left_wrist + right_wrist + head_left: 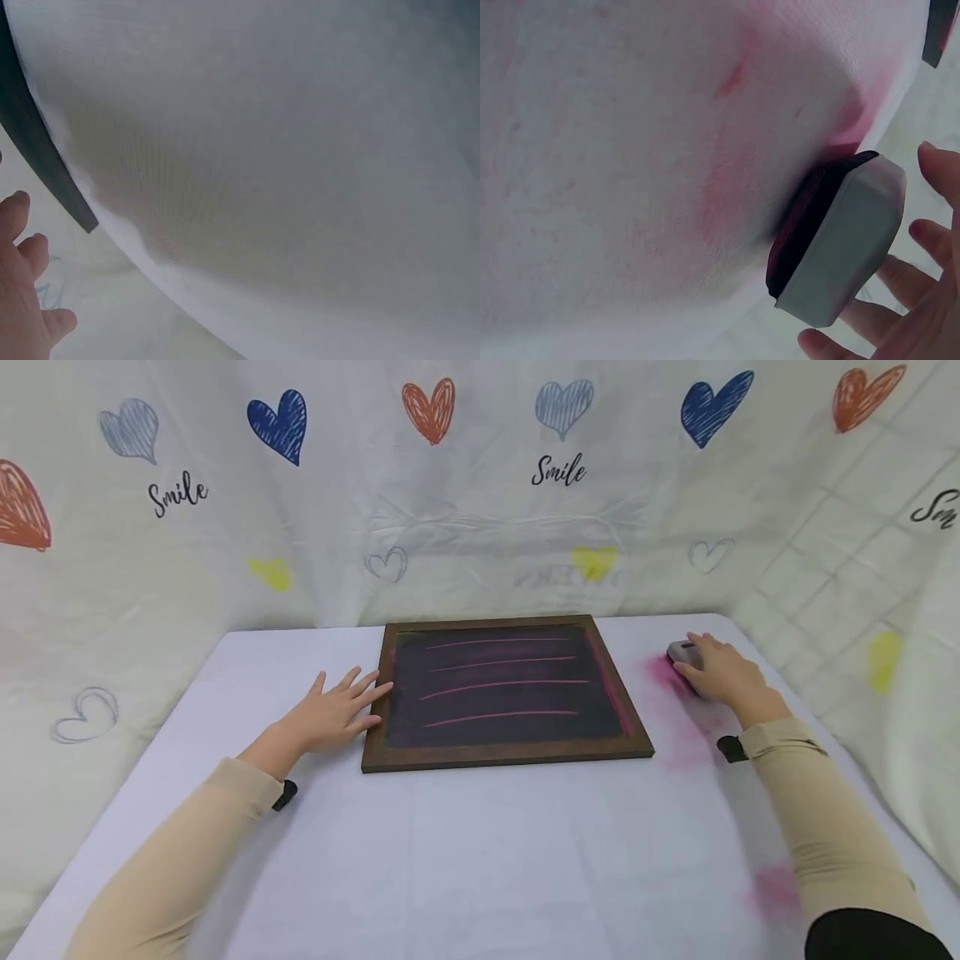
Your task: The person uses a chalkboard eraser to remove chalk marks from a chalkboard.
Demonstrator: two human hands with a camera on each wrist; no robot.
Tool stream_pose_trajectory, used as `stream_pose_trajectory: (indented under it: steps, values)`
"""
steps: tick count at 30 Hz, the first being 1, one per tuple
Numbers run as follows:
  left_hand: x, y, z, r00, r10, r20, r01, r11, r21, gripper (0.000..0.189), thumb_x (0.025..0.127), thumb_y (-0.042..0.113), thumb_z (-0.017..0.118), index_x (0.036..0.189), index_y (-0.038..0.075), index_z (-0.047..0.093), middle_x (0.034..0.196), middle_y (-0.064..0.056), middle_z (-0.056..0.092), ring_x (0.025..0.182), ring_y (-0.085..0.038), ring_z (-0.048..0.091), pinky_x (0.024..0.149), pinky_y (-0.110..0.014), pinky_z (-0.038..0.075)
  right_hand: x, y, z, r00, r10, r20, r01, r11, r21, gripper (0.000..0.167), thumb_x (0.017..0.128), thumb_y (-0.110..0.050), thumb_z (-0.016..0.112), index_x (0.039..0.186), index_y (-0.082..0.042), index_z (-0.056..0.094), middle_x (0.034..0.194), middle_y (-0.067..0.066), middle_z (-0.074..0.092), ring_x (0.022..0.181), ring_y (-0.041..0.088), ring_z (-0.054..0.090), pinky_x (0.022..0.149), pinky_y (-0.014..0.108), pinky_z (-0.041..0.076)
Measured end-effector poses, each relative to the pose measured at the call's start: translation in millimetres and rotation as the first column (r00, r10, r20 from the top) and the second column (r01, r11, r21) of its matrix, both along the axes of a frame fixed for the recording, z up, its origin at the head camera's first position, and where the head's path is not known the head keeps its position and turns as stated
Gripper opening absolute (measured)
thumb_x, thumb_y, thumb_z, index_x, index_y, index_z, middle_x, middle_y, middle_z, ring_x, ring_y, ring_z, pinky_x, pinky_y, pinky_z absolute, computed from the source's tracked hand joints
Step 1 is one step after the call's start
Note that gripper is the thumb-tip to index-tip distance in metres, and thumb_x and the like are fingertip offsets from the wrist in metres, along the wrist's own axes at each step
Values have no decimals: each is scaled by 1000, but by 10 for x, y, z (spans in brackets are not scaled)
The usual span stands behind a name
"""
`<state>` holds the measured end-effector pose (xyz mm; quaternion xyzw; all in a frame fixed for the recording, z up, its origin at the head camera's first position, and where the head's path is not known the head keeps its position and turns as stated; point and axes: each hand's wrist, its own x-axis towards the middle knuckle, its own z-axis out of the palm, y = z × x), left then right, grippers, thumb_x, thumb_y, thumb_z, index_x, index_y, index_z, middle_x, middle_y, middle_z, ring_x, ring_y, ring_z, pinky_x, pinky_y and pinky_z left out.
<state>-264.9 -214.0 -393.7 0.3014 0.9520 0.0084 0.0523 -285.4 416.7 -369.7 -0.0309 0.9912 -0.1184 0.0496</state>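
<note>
A small chalkboard (pixel 495 685) in a brown wooden frame lies on the white-covered table, with several pink lines across its dark face. My left hand (pixel 333 714) is spread at its left side, fingertips touching the frame; in the left wrist view only some fingers (pixel 15 217) show beside the dark frame edge (pixel 45 157). At the right, my right hand (pixel 723 668) reaches over a grey chalkboard eraser (pixel 682 653) on the cloth. The right wrist view shows the eraser (pixel 847 240) with its dark felt toward the cloth and loosely extended fingers (pixel 900 281) beside and behind it.
Pink chalk smudges (pixel 693 727) mark the white tablecloth (pixel 487 860) around the eraser, with another smudge nearer the right forearm. A white curtain (pixel 480 485) printed with hearts hangs behind the table and along its sides.
</note>
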Motion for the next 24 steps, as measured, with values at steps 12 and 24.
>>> stream_pose_trajectory:
  steps: [12, 24]
  values:
    - [1, 32, 0, 999, -20, 46, 24, 996, -90, 67, 109, 51, 41, 166, 21, 22, 171, -10, 16, 155, -35, 13, 117, -72, 7, -69, -17, -63, 999, -21, 33, 21, 1000, 3, 68, 104, -25, 51, 153, 11, 20, 156, 45, 11, 129, 72, 26, 102, 78, 29]
    - [33, 6, 6, 998, -14, 64, 18, 999, -51, 72, 110, 49, 42, 166, 12, 17, 170, -10, 16, 155, -31, 17, 118, -70, 6, -83, -102, -108, 998, -55, 6, 55, 998, -23, 60, 103, -16, 48, 153, 4, 22, 157, 42, 11, 127, 73, 21, 93, 83, 28]
